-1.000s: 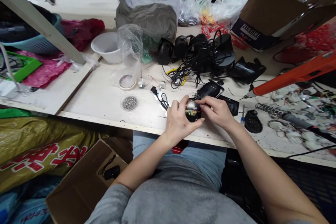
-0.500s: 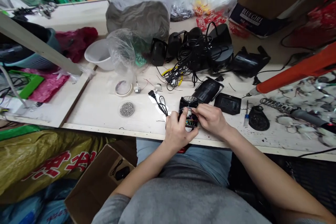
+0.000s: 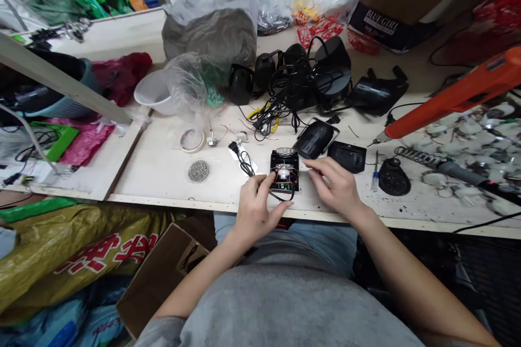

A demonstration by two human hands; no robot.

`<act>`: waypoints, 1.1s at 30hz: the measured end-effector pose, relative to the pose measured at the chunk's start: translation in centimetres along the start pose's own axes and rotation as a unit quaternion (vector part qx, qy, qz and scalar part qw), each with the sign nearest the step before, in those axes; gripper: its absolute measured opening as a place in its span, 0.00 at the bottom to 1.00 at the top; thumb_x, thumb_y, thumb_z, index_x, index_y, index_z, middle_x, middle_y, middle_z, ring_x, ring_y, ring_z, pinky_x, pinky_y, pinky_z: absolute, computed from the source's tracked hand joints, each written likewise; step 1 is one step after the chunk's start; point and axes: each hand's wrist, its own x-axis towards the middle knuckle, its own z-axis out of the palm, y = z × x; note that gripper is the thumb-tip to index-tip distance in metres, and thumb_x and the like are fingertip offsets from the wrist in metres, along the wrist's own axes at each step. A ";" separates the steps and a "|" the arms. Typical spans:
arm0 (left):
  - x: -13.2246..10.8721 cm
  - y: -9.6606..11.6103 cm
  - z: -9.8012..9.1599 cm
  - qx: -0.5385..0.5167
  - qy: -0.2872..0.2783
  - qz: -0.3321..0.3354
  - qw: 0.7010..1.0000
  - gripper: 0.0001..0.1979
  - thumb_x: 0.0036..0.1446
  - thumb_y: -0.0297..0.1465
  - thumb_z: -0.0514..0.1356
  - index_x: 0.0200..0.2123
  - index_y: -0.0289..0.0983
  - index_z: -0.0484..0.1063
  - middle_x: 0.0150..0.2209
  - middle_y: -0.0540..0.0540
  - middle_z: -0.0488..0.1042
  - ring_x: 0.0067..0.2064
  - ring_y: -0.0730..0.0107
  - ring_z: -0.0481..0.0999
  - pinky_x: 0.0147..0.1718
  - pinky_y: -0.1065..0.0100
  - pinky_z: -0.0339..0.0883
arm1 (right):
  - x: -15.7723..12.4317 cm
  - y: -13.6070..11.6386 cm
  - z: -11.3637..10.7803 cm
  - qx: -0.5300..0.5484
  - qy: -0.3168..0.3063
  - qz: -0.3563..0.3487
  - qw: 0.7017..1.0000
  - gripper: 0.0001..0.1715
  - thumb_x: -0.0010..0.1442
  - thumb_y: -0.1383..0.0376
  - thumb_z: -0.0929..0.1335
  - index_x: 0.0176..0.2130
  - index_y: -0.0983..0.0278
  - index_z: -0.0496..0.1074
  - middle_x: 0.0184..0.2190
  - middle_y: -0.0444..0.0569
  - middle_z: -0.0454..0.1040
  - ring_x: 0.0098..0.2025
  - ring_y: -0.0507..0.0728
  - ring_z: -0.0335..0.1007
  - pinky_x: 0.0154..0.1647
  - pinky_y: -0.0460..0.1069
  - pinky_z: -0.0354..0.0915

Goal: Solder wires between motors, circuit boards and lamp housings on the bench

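Observation:
A small black open device [image 3: 284,171] with a silvery round part and red wires inside lies on the pale worktable [image 3: 163,165] near its front edge. My left hand [image 3: 255,207] rests just left of it, thumb and fingers touching its lower left corner. My right hand [image 3: 334,186] lies to its right with fingers stretched out, off the device. A thin black cable with a plug [image 3: 243,158] runs from the device's left side.
Behind the device lie a black housing [image 3: 314,137], a flat black cover [image 3: 349,155] and a tangle of black units with cables [image 3: 303,78]. A lid of small metal balls [image 3: 198,171], a tape roll [image 3: 191,140], a white bowl [image 3: 153,93], an orange tool [image 3: 456,97] and a soldering iron [image 3: 451,169] surround them.
The device was held up between both hands; it now lies on the table. My right hand has let go and moved right, and my left hand only touches its corner.

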 end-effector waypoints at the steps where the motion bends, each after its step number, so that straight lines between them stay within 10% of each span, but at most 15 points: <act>1: 0.0 -0.3 -0.4 -0.006 0.012 0.015 1.000 0.23 0.64 0.41 0.62 0.59 0.38 0.69 0.48 0.38 0.72 0.50 0.56 0.75 0.48 0.56 0.72 | -0.6 -0.6 -0.2 -0.008 0.026 0.019 0.999 0.16 0.67 0.72 0.65 0.50 0.59 0.76 0.39 0.51 0.79 0.39 0.59 0.78 0.40 0.54 0.76; 11: 1.8 -1.5 1.3 -0.005 -0.067 0.137 0.988 0.18 0.67 0.35 0.57 0.56 0.35 0.73 0.46 0.36 0.74 0.45 0.57 0.73 0.42 0.57 0.70 | -4.5 -5.5 3.1 0.021 0.068 0.191 0.979 0.03 0.65 0.65 0.69 0.41 0.59 0.71 0.29 0.45 0.78 0.26 0.55 0.77 0.27 0.49 0.75; 21: 1.9 -3.2 2.1 -0.010 -0.165 0.197 0.966 0.20 0.66 0.24 0.52 0.60 0.36 0.69 0.43 0.40 0.76 0.41 0.60 0.72 0.40 0.57 0.68 | -5.3 -6.4 5.4 0.039 0.127 0.339 0.931 0.09 0.63 0.59 0.71 0.41 0.58 0.69 0.27 0.43 0.79 0.25 0.57 0.77 0.26 0.51 0.75; 33: 2.2 -3.2 2.8 -0.022 -0.140 0.229 0.963 0.18 0.69 0.22 0.49 0.59 0.34 0.66 0.45 0.41 0.75 0.39 0.64 0.70 0.41 0.61 0.70 | -3.2 -6.0 2.6 -0.142 0.017 0.132 0.981 0.11 0.67 0.74 0.65 0.44 0.60 0.73 0.28 0.47 0.70 0.32 0.59 0.66 0.32 0.54 0.65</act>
